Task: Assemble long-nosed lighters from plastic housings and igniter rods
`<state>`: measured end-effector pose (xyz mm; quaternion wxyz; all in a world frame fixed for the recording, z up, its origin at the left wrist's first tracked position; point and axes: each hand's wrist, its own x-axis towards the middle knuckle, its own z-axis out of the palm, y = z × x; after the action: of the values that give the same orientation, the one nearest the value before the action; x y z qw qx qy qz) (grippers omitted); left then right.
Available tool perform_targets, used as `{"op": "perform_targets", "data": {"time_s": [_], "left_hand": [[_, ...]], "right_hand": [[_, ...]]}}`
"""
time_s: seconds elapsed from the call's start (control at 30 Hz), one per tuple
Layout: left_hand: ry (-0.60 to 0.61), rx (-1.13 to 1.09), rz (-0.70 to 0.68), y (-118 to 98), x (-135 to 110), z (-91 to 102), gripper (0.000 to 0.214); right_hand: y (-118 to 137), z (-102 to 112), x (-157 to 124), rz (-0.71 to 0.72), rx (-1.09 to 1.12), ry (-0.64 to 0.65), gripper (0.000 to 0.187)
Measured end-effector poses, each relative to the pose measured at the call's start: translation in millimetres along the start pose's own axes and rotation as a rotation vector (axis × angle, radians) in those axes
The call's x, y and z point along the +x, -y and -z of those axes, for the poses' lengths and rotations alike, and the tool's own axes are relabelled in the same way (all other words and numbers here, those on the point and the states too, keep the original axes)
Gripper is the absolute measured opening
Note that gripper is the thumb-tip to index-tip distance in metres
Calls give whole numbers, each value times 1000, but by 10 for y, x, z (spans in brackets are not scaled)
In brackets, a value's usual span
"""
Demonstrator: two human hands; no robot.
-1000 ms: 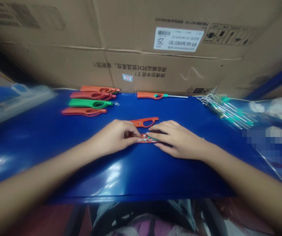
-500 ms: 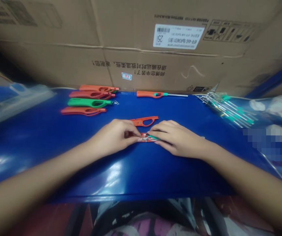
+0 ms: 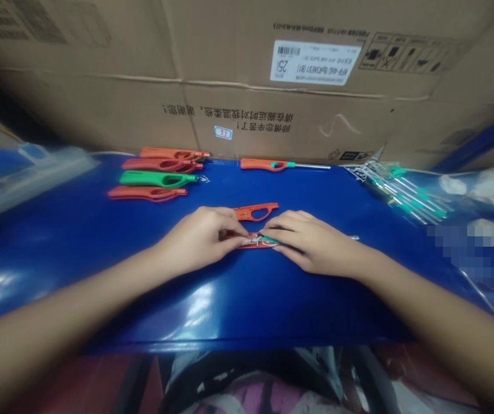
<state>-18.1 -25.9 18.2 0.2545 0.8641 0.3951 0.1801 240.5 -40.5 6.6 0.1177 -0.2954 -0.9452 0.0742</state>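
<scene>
Left hand (image 3: 203, 236): fingertips pinched on the left end of the open orange plastic lighter shell (image 3: 253, 241), green and metal parts inside. Right hand (image 3: 311, 244): closed on its right, green end. Shell lies flat at frame centre on the glossy blue surface (image 3: 247, 310), long axis left–right, equally near both hands. Spare orange shell half (image 3: 255, 211) lies just behind.

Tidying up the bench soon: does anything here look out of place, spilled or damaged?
Nothing looks spilled or broken. The only mismatch is one green shell in the row of orange and red shells on the blue table, far left. The left hand and right hand pinch an open red shell, flat on the table.
</scene>
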Motion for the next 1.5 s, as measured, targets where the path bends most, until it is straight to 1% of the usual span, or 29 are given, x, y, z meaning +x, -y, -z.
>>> {"op": "perform_targets", "data": {"time_s": [0.23,0.47,0.7,0.8,1.07,1.27,1.37,1.5], "left_hand": [[32,-48,2,59,10,-46,14],[17,-64,-13,33,18,-52,13],[50,-255,74,38,12,-59,16],[59,-288,93,34,21,-44,17],[93,-255,124,29,14,-48,18],[21,-68,74,-10,2,-48,11],[16,-45,52,-13,6,-45,11],[2,-76,46,-9,3,-44,11]], "right_hand": [[-3,-9,10,-5,-21,9,31],[-9,-22,4,-10,-4,-5,30],[-13,-32,3,-4,-1,-6,31],[-19,-42,-5,2,-4,-17,31],[-19,-44,-11,11,-19,-16,30],[-25,-38,-1,4,-7,-13,30],[-28,-35,9,6,-8,-15,30],[-16,-40,9,9,-9,-12,31]]}}
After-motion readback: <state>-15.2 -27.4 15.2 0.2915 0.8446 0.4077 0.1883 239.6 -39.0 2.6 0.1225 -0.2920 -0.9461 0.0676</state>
